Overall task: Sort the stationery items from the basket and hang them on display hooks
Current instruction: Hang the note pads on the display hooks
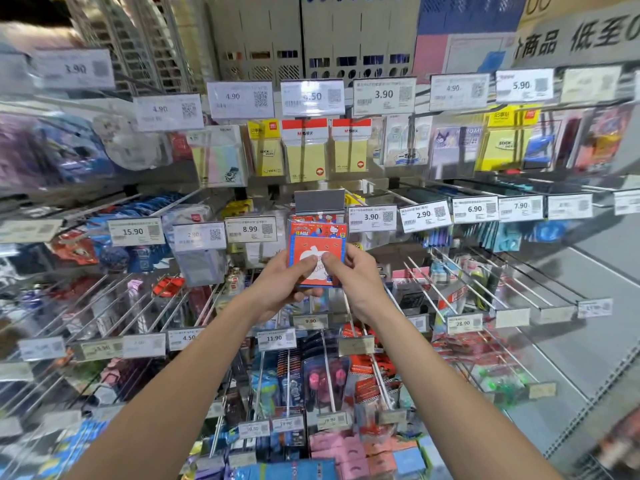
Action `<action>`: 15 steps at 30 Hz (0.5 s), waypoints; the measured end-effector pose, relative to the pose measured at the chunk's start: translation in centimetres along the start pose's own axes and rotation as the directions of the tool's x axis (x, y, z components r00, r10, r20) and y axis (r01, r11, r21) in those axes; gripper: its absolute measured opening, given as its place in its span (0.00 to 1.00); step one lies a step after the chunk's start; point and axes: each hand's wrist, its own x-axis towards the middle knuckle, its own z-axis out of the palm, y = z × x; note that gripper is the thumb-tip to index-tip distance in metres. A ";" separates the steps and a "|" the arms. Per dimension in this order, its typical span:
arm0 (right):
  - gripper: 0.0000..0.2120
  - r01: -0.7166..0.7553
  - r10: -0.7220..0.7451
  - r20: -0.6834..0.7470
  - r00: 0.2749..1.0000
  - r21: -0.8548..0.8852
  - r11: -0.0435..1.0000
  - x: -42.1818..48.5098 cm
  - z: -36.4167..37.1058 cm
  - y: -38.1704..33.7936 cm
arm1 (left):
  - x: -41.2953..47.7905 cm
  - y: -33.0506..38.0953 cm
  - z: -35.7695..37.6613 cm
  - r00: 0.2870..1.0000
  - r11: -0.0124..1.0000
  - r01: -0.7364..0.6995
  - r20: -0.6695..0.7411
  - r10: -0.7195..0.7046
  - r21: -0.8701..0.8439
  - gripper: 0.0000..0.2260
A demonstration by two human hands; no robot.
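A red and blue sticky-note pack (pixel 316 244) with a cartoon apple on its front is held upright in front of the display wall. My left hand (pixel 282 284) grips its lower left edge, thumb on the front. My right hand (pixel 353 277) grips its lower right edge, thumb also on the front. The pack's top sits just under a grey flipped-up price tag holder (pixel 319 200) at the tip of a display hook. More packs of the same kind hang behind it. The basket is out of view.
Rows of metal display hooks (pixel 450 282) with price tags stick out toward me. Yellow sticky-note packs (pixel 304 157) hang above. Several bare hooks (pixel 519 271) stand on the right. Pens and small packs (pixel 325 379) hang below my arms.
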 end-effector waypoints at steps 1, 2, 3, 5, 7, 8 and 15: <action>0.06 -0.004 0.004 -0.002 1.000 -0.014 1.000 0.2 0.0 -0.1 | 0.2 0.0 0.0 1.000 1.000 -0.001 -0.011 0.001 -0.018 0.07; 0.07 -0.006 0.006 -0.007 1.000 -0.023 1.000 0.4 0.0 -0.2 | 0.4 0.0 0.1 1.000 1.000 -0.002 -0.019 0.002 -0.027 0.08; 0.07 -0.012 0.011 -0.017 1.000 -0.027 1.000 0.6 0.0 -0.2 | 0.5 0.1 0.0 1.000 0.999 -0.003 -0.023 0.002 -0.033 0.09; 0.08 -0.024 0.023 -0.033 0.999 -0.027 0.999 0.9 0.1 -0.2 | 0.8 0.1 0.0 1.000 0.999 -0.006 -0.021 0.005 -0.041 0.10; 0.08 -0.051 0.051 -0.048 0.998 -0.009 0.999 1.1 0.3 -0.2 | 1.1 0.1 0.0 1.000 0.999 -0.016 -0.017 0.015 -0.037 0.10; 0.07 -0.071 0.071 -0.059 0.996 0.004 0.997 1.3 0.4 -0.1 | 1.2 0.1 0.1 1.000 0.999 -0.020 -0.019 0.019 -0.032 0.10; 0.06 -0.153 0.143 -0.111 0.983 -0.089 0.984 3.0 0.5 0.5 | 2.6 -0.3 0.5 0.993 0.998 0.049 -0.109 -0.054 -0.048 0.09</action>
